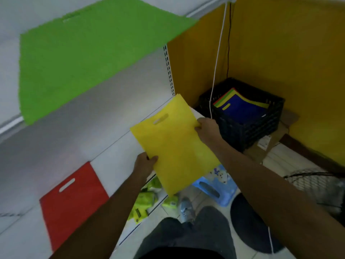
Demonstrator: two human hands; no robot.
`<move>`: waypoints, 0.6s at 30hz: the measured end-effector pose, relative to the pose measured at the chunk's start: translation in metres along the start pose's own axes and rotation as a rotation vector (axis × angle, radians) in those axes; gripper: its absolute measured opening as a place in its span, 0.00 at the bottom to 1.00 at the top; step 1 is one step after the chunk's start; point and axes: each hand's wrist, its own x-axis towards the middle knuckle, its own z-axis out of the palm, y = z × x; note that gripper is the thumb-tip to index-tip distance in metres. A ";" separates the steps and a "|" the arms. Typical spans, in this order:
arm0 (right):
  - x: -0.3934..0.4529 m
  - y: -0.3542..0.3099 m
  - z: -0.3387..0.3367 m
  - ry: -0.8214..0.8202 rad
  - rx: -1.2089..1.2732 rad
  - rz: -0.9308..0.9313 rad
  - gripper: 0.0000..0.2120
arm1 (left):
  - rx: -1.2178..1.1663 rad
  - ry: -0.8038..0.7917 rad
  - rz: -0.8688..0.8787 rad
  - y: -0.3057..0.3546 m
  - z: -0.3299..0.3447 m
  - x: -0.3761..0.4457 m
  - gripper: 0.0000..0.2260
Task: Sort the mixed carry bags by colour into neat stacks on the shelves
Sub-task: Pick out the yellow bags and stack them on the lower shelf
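Observation:
A flat yellow carry bag point(173, 144) with a cut-out handle hangs over the right end of the white middle shelf point(115, 152). My left hand point(144, 164) pinches its near left edge. My right hand point(207, 130) grips its right edge. A red bag point(72, 202) lies flat on the same shelf at the near left. A green bag point(84, 58) lies on the shelf above. A black crate point(242, 131) at the right holds more bags, a blue one point(242, 111) on top.
Yellow walls enclose the corner behind the crate. A white cord point(217, 58) hangs down in front of it. Green packets point(145, 200) sit on the bottom shelf. A blue stool point(218, 186), cardboard and a wire basket point(317, 182) stand on the floor by my legs.

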 end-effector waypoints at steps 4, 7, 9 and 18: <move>0.050 0.022 0.034 -0.093 -0.064 -0.016 0.09 | 0.067 0.020 -0.078 0.000 0.013 0.039 0.07; 0.087 0.033 0.052 -0.143 -0.110 -0.077 0.15 | 0.165 0.071 -0.098 -0.008 0.023 0.070 0.11; 0.114 0.038 0.063 -0.146 -0.108 -0.141 0.16 | 0.236 0.130 -0.108 -0.015 0.031 0.092 0.14; 0.144 0.055 0.106 -0.209 -0.119 -0.262 0.19 | 0.462 0.296 -0.189 -0.043 0.043 0.121 0.17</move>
